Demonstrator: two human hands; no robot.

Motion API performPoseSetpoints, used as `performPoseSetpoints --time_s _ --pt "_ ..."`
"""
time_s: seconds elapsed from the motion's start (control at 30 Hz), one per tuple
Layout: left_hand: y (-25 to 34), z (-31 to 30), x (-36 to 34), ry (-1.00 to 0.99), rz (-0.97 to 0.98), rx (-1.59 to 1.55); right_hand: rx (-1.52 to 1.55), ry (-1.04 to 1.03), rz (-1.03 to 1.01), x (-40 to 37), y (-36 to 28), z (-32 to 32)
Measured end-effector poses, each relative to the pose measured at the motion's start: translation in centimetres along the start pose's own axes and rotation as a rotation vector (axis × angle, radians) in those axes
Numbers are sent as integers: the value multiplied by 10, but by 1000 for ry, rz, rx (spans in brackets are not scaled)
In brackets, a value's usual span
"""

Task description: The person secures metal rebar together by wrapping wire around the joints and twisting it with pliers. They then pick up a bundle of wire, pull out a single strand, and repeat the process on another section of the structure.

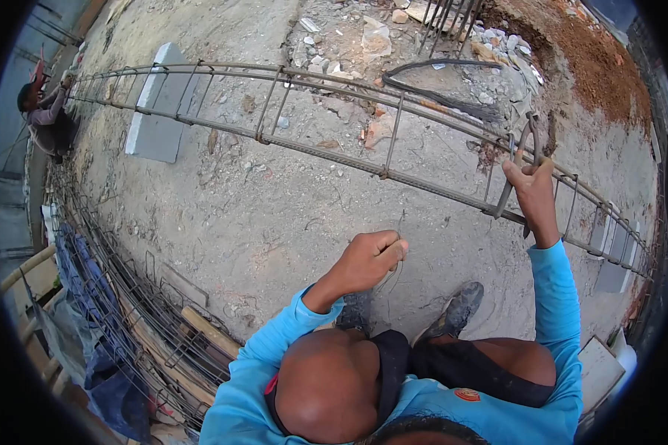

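Note:
My left hand (371, 261) is closed, pinching thin tie wires (395, 276) whose ends stick out above and below the fist. At the right, my right hand (533, 194) grips a pair of dark metal pincers (525, 137) against a long rebar cage (326, 153). The pincers' curved end points away from me, past the far bars. Long ribbed bars joined by stirrups (395, 137) form the cage, which stretches across the view in front of me. My left hand is apart from the cage. Fingers hide part of the pincers.
White blocks (156, 107) (614, 248) prop the cage near both ends. A co-worker (48, 122) crouches at its far left end. Rebar bundles (119, 297) lie at the left. Upright bars (449, 26), rubble and a black wire coil (438, 65) are beyond the cage.

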State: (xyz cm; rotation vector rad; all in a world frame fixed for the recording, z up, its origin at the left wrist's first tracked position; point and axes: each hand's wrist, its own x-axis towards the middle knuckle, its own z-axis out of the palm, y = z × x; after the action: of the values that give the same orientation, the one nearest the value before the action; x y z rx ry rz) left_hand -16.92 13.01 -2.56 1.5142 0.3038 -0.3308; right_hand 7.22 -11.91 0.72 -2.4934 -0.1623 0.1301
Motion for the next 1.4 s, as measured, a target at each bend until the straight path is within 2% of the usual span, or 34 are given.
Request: performPoseSetpoints --time_s 0.07,0.13,0.17,0.23,0.4,0.47,0.5,0.53,0.6,0.67,0.73,0.8,0.87,0.9,0.97,1.03,1.1,1.17,1.2,1.23,1.27,1.4 --pt "2 8 3 -78 1 17 40 52 29 -5 -10 -10" --pt "10 8 1 -51 -56 46 81 99 43 -10 -19 -29" --pt "9 8 1 -88 -48 46 187 70 93 -14 -29 -46" --pt "8 7 -2 -32 -58 23 324 28 161 -20 -20 -64" --pt "9 6 -3 16 -51 34 233 30 151 -38 19 -103" --pt "8 5 -2 31 -60 29 149 57 219 -42 30 -111" --pt "4 6 1 25 -43 20 -183 92 0 -36 66 -113" --pt "2 8 2 20 -27 10 -180 80 -4 -37 66 -109" --pt "4 12 7 16 7 -4 -637 395 -435 -43 62 -97" --pt "8 18 9 -11 39 -10 -69 95 -199 -63 9 -83" --pt "16 25 12 -142 90 -318 302 -386 -143 -84 -34 -70" --pt "13 33 18 -158 130 -368 454 -805 -33 -101 -54 -46" --pt "8 38 23 -158 164 -421 559 -966 -156 -117 -53 -15" --pt "6 38 26 -95 202 -373 562 -972 -159 -122 -55 -8" --pt "1 37 29 -22 236 -324 682 -953 44 -125 -59 2" --pt "-4 37 29 -45 285 -341 586 -946 40 -122 -61 -1" --pt "-3 40 29 -29 250 -349 488 -932 45 -123 -57 1" --pt "3 42 29 -14 222 -362 188 -563 -430 -125 -46 10" --pt "10 42 29 70 125 -403 185 -567 -428 -125 -44 9" --pt "14 42 28 157 27 -444 41 -414 -623 -123 -42 7" --pt "14 40 28 162 24 -449 -102 -255 -814 -122 -41 6" --pt "20 33 25 261 45 -271 -171 -196 -949 -120 -39 6"
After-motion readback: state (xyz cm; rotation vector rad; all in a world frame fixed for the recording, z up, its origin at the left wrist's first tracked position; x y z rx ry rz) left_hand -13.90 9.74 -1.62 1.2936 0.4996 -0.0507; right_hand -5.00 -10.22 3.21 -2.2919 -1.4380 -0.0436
